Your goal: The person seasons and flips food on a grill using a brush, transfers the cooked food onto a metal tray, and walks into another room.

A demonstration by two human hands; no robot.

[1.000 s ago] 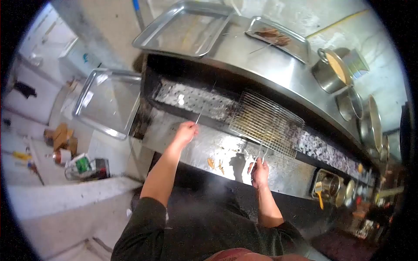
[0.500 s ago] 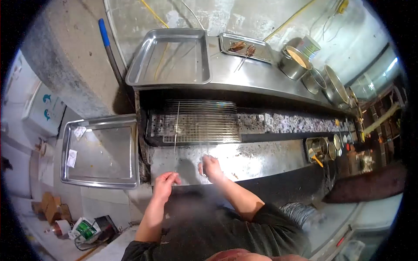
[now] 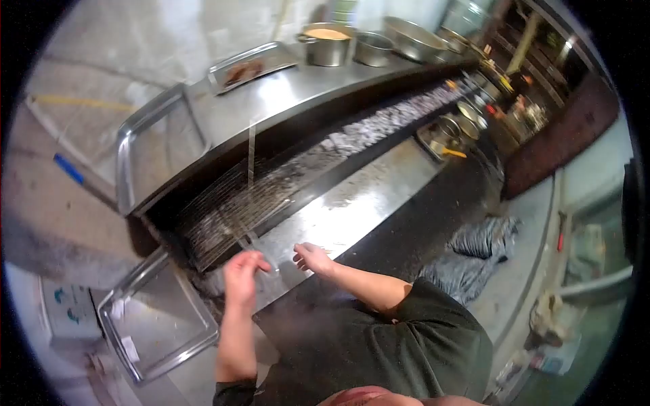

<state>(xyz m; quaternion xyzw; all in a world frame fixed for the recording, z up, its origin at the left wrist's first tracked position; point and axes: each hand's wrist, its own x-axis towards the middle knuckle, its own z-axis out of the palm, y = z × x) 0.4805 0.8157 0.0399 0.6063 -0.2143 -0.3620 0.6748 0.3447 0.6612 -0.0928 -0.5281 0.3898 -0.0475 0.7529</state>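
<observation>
My left hand (image 3: pixel 242 272) is closed in a pinch by the front left edge of a long charcoal grill. A thin, motion-blurred metal rod (image 3: pixel 251 155), like a skewer, runs up from its fingers over the wire grate (image 3: pixel 220 206). To the right, my right hand (image 3: pixel 313 258) hovers above the steel front ledge (image 3: pixel 345 213); its fingers are loosely bent and somewhat apart, with nothing visible in them. Pale charcoal (image 3: pixel 379 128) fills the trough beyond the grate. Whether either hand touches the ledge is unclear.
On the back shelf are a large tray (image 3: pixel 124 166), a smaller tray (image 3: pixel 218 82) with brown food, and a pot (image 3: pixel 328 55) of orange-tinted contents. A metal tray (image 3: pixel 122 355) stands at lower left. Bowls and a yellow-handled brush (image 3: pixel 455 153) sit at the ledge's far right.
My view has turned, so the grill now runs diagonally up to the right. My left hand stays closed with the rod above it. The right hand's fingers look looser.
</observation>
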